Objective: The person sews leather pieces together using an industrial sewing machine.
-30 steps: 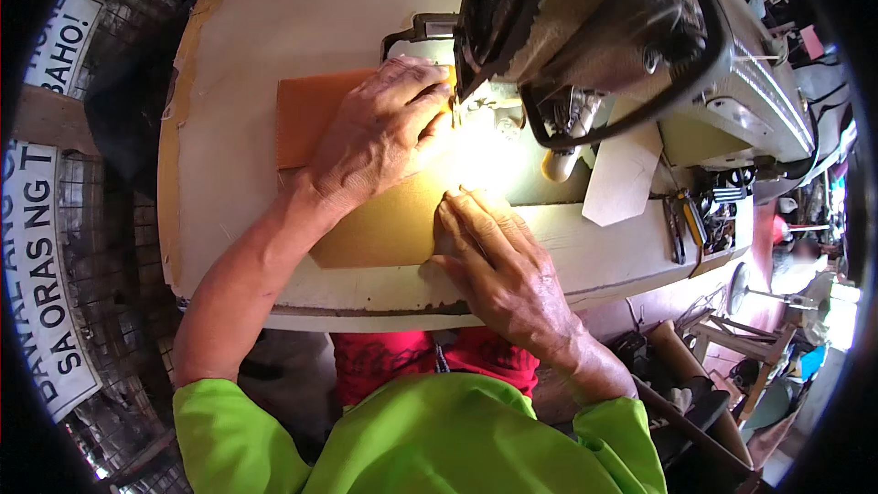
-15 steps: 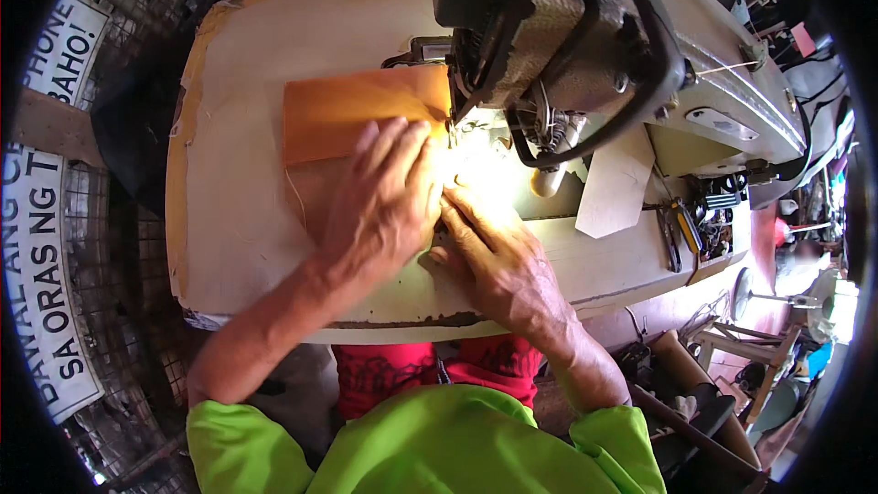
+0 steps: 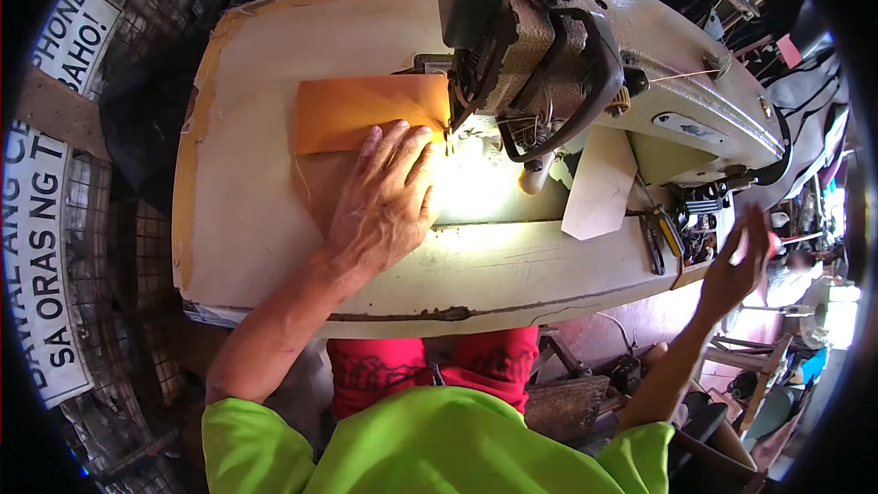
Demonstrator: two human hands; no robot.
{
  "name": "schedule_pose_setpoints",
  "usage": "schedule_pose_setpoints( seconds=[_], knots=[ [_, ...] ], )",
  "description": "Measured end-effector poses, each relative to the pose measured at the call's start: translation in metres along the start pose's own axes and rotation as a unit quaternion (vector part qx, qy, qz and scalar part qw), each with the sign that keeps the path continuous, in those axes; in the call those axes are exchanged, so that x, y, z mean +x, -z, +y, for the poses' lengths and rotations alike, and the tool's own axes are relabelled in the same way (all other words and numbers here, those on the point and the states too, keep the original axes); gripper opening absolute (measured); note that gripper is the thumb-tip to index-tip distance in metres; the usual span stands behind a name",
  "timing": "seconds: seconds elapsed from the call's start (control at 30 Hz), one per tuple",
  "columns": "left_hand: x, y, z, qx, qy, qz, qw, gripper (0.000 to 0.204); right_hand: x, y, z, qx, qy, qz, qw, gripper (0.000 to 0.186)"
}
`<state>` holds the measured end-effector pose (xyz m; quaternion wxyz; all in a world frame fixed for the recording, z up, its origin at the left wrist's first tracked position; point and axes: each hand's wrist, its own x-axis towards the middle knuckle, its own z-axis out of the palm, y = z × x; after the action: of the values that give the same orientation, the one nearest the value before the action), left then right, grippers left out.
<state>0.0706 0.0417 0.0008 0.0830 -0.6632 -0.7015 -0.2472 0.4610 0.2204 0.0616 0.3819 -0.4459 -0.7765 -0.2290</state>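
Fingers spread and lying flat, my left hand (image 3: 380,206) presses on an orange folded piece (image 3: 361,101) and the brown material (image 3: 317,187) beneath it, with a loose thread at their left. The piece's right edge lies at the needle area of the sewing machine (image 3: 535,59), under a bright lamp glow. My right hand (image 3: 736,256) is raised at the table's right end, beside the small tools (image 3: 669,233), fingers apart with nothing visible in them. A pale cut pattern piece (image 3: 596,187) lies right of the needle area.
The worn table (image 3: 233,82) has a taped rim. A wire mesh wall with signs (image 3: 78,37) stands at the left, beside a dark hanging cloth (image 3: 146,128). At the right are a fan, wooden frames and clutter (image 3: 768,375).
My right hand has left the material near the needle and moved far right, upward off the table. My left hand slid down from the orange piece's top corner and now lies flat lower on it.
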Motion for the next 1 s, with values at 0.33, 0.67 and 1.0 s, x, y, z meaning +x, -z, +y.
schedule_pose_setpoints(
  seconds=[0.33, 0.67, 1.0],
  knots=[
    [-0.003, 0.003, 0.000, -0.022, -0.032, -0.040, 0.998, 0.038, 0.202, -0.074, 0.192, 0.085, -0.104, -0.215, 0.967, 0.040],
    [-0.003, 0.000, -0.002, -0.003, -0.035, -0.034, 0.999, 0.035, -0.017, -0.091, 0.164, 0.028, -0.185, -0.015, 0.982, 0.032],
    [-0.005, -0.001, -0.002, -0.030, -0.054, -0.026, 0.998, 0.032, -0.068, -0.050, -0.040, 0.063, -0.096, -0.135, 0.984, 0.047]
  ],
)
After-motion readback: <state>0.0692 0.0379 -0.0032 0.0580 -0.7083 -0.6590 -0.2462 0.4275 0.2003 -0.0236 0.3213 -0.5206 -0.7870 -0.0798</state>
